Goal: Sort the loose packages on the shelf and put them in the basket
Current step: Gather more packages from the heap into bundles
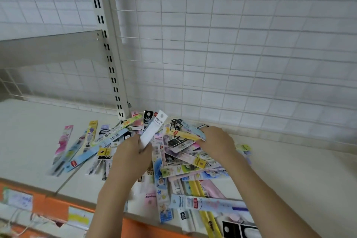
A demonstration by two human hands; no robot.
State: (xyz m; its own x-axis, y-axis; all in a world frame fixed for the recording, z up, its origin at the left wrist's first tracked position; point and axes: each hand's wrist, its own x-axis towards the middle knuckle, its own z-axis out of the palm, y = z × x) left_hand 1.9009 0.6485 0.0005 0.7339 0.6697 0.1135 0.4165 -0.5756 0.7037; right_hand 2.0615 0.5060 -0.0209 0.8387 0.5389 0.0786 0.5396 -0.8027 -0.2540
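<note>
A heap of long, narrow, colourful packages [185, 162] lies spread over the cream shelf [289, 179]. My left hand [131, 152] grips a white package [152, 131] by its lower end and holds it tilted up above the heap. My right hand [216, 141] reaches into the back of the heap and pinches the end of a light blue package [193, 128] beside a yellow one [183, 135]. No basket is in view.
A white wire grid [231, 44] backs the shelf, with a slotted upright post [108, 48] at centre left. A higher shelf [48, 48] juts out on the left. The front edge [48, 206] is orange with paper labels. Several packages overhang it at lower right.
</note>
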